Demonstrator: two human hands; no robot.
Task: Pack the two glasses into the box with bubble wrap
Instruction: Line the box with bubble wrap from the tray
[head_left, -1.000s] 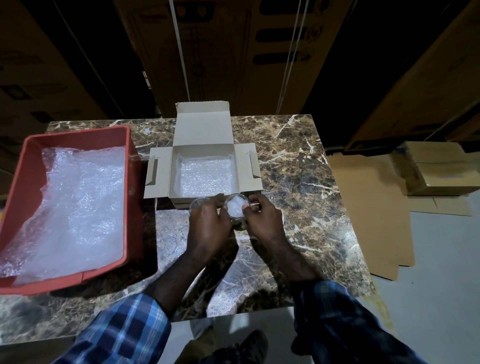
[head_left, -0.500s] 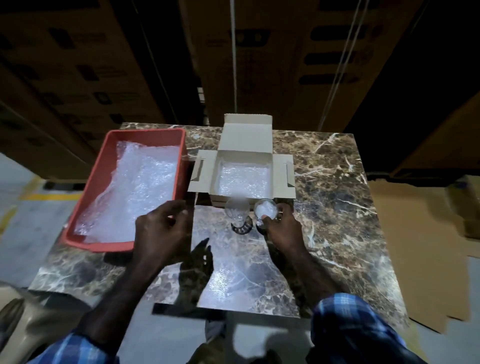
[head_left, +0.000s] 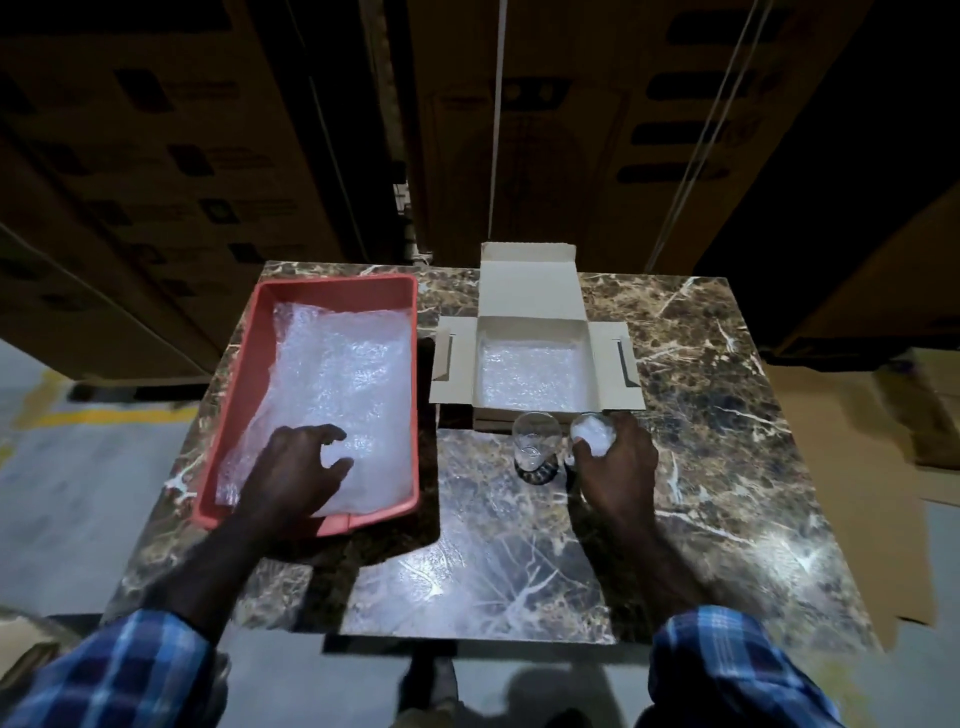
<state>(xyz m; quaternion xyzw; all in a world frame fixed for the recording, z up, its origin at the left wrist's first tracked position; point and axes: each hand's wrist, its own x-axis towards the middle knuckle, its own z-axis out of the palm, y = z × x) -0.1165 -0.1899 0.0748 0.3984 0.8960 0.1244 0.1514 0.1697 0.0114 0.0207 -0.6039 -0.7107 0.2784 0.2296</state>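
Right hand (head_left: 618, 467) grips stuffed glass (head_left: 592, 435) (clear, round).

I can't read a single word anywhere from where I stand. The tall cartons (head_left: 171, 156) stacked behind my table carry dark printed blocks and lines of lettering, but they are too dim and blurred to make out. The small box (head_left: 530, 296) in front of me shows plain card with no print that I can see.
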